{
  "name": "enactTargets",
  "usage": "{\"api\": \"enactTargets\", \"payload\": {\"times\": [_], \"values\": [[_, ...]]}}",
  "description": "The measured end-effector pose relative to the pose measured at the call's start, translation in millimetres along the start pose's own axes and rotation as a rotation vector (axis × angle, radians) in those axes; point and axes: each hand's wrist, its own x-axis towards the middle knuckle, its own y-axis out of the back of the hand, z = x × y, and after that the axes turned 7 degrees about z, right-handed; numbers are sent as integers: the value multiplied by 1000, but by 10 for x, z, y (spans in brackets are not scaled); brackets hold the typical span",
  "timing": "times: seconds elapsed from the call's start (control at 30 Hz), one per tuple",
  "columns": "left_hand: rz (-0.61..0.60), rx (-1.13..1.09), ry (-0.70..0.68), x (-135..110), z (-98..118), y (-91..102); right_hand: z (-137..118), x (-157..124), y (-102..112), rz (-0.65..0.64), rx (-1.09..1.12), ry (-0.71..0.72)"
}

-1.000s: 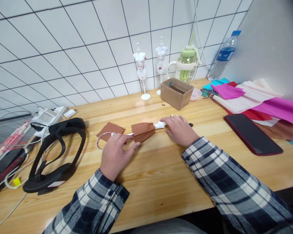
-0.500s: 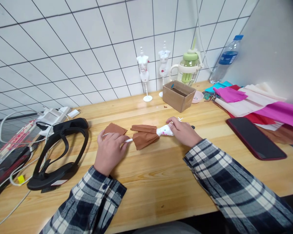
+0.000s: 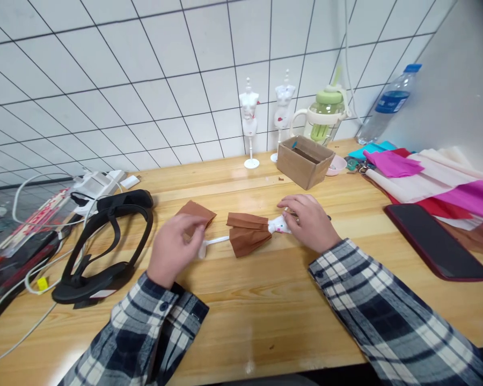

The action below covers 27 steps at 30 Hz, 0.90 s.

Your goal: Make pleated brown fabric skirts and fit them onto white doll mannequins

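Observation:
A small white mannequin lies on its side on the wooden table, wearing a pleated brown paper skirt. My right hand is closed round the mannequin's white torso. My left hand is curled round the base end of the mannequin's white stand rod. A loose brown paper piece lies just behind my left hand.
Two upright white mannequins stand by the tiled wall, next to a cardboard box and a green-lidded jug. Coloured paper sheets, a dark phone and a water bottle lie right. A black headset and cables sit left.
My left hand has slid from the table onto the stand's base end and closed there. My right hand has turned the torso slightly. The view has shifted, so everything sits further right.

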Motion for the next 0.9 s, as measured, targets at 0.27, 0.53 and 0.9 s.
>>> {"api": "enactTargets", "payload": {"times": [0.27,0.53,0.9], "values": [[-234,176,150,38,-533,121,17,-9,-53,19,85,33],[-395,297,82,-6,-543,23,27,-18,-84,-30,115,26],[360,-175,144,-189,21,126,-318,-37,28,121,50,48]]}}
